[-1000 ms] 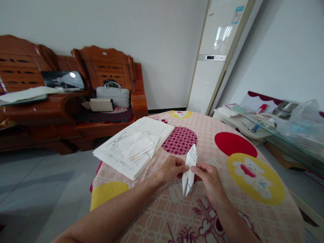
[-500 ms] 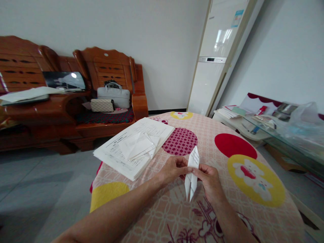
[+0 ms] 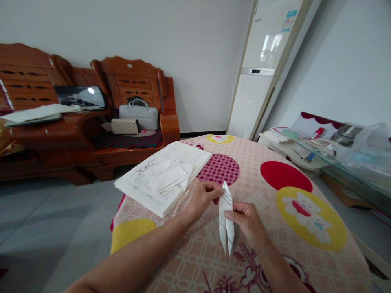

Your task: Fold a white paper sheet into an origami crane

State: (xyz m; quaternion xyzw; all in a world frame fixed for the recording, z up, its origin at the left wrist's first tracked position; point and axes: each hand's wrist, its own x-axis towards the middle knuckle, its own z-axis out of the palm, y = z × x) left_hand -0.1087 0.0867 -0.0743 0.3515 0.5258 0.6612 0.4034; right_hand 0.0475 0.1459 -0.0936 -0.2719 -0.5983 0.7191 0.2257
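Note:
A narrow strip of folded paper [image 3: 225,207], white with printed lines, is held upright above the table between both hands. Its top comes to a point, and its lower end splits into two pointed legs. My left hand [image 3: 205,199] pinches the paper near the upper tip, thumb in front. Lower down, my right hand [image 3: 248,219] grips the right edge with its thumb lying across the front face. The fingers behind the paper are partly hidden.
A stack of printed sheets [image 3: 143,183] lies at the table's left, with folded papers [image 3: 171,175] on top. The patterned tablecloth [image 3: 189,260] covers the round table. A glass shelf [image 3: 345,167] with plastic bags stands right; a wooden chair [image 3: 131,85] holds bags behind.
My left hand has shifted up to the paper's tip, while my right hand has slid lower along its edge. The folded paper sits slightly lower and further left.

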